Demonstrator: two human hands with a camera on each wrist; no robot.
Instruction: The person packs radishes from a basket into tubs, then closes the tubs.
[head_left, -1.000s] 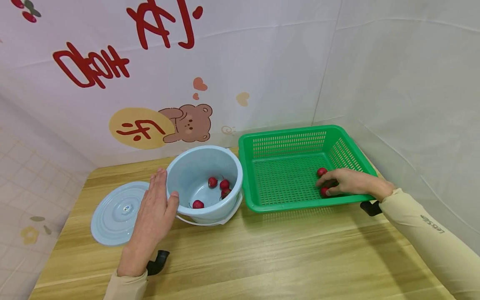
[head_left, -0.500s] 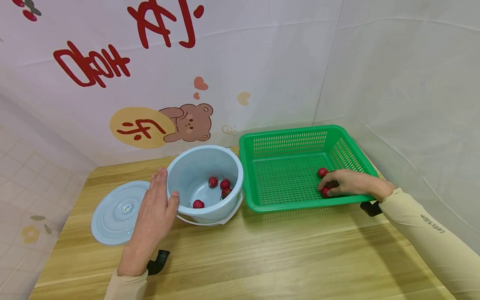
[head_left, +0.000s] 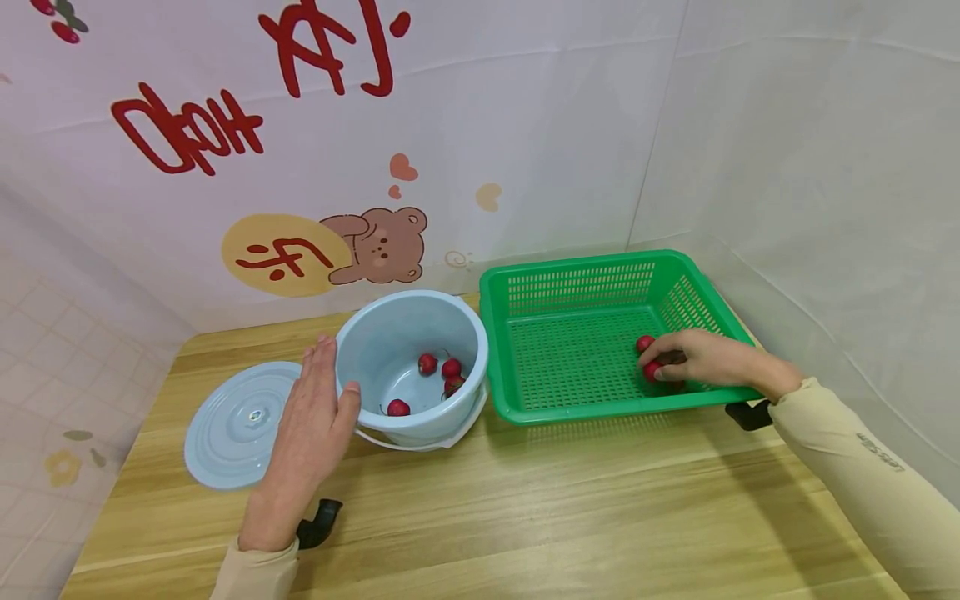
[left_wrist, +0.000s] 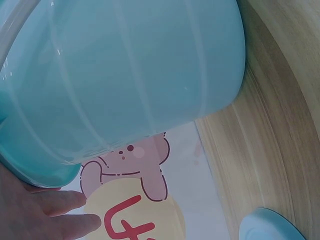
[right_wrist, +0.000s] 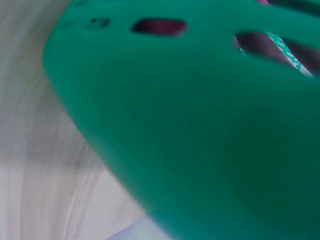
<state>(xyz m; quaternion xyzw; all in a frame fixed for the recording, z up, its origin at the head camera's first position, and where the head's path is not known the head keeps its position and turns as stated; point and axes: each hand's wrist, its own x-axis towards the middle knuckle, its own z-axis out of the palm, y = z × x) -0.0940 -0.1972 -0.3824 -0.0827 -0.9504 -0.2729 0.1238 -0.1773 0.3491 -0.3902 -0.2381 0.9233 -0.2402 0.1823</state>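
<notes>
In the head view my right hand (head_left: 701, 358) reaches over the near wall of the green basket (head_left: 570, 408). Its thumb and fingers pinch a small round red fruit (head_left: 652, 372). A second red fruit (head_left: 644, 342) lies just behind the fingertips on the basket floor. My left hand (head_left: 311, 425) lies with straight fingers against the left side of the pale blue bucket (head_left: 408, 298). Several stemmed red fruits (head_left: 427, 363) sit at the bottom of the bucket. Left wrist view: fingers (left_wrist: 62, 200) by the bucket's rim. Basket wall hides the right hand in the right wrist view.
The bucket's round lid (head_left: 240, 433) lies flat on the wooden table (head_left: 540, 517), left of the bucket and partly behind my left hand. Bucket and basket stand side by side near the back wall (head_left: 555, 167). A white handle (head_left: 431, 447) hangs down the bucket's front.
My right hand has closed its fingertips on the red fruit and lifted it slightly from the basket floor. The left hand stays at the bucket.
</notes>
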